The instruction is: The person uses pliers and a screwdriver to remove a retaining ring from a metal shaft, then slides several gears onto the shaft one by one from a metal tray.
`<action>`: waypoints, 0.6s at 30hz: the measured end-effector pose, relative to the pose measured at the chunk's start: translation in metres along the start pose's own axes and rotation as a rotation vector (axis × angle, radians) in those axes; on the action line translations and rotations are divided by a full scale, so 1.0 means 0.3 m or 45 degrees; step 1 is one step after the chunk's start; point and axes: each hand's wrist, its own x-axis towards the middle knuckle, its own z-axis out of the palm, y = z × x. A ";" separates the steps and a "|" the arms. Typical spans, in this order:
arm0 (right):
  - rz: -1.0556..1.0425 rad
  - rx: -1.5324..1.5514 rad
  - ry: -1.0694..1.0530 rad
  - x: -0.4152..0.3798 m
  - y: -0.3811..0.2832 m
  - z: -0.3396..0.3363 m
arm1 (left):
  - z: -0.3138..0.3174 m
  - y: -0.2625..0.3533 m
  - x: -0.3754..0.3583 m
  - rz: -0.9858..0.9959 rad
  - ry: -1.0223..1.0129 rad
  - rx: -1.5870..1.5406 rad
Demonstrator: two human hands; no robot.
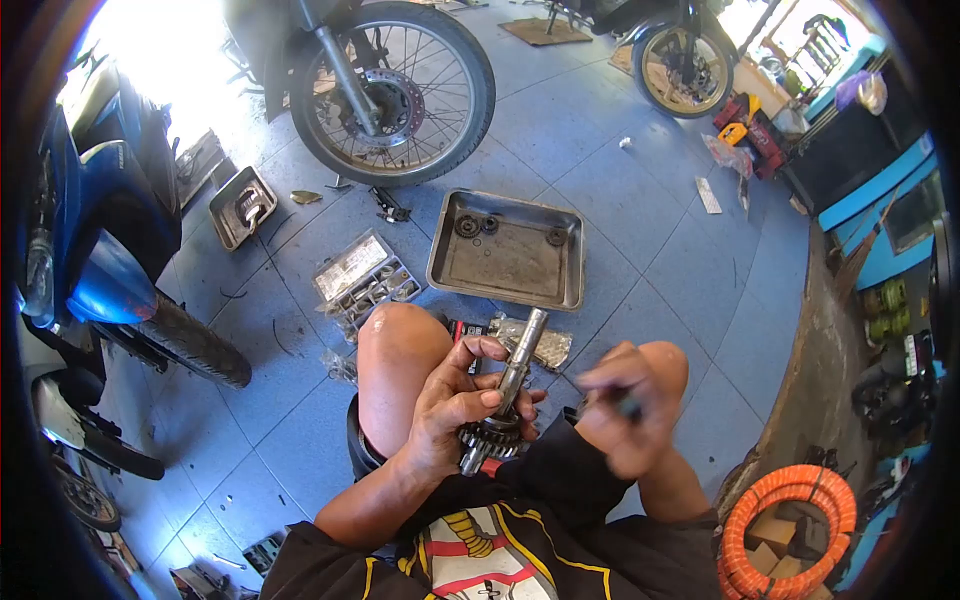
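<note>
1. Seen from above, a person sits low on a blue tiled floor [640, 250], bare knees raised, in a motorcycle workshop.
2. The left hand [450, 405] is wrapped around a metal gear shaft [512, 385], fingers pressed closed on it. The shaft stands nearly upright between the knees, with toothed gears stacked at its near end.
3. The right hand [625, 410] is blurred, just right of the shaft. Its fingers are curled around a small dark tool [628, 404]; what kind of tool cannot be told.
4. Just beyond the knees lies a clear plastic bag of small parts [545, 345].
5. Farther off sits a shallow metal tray [505, 250] holding a few round parts along its far edge.
6. Left of the tray is an open compartment box of small hardware [365, 280], and farther left a smaller metal pan [242, 207].
7. A motorcycle's spoked front wheel [392, 90] stands at the far side; a blue motorcycle [110, 240] crowds the left edge.
8. At near right is a coiled orange hose [790, 530].
</note>
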 end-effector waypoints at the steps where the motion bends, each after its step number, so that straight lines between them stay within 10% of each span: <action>1: -0.063 -0.365 -0.211 0.019 -0.046 0.032 | 0.009 0.005 0.002 0.024 0.016 0.028; 18: -0.426 0.177 0.271 0.052 0.050 0.238 | 0.121 0.017 -0.009 0.514 -0.212 0.281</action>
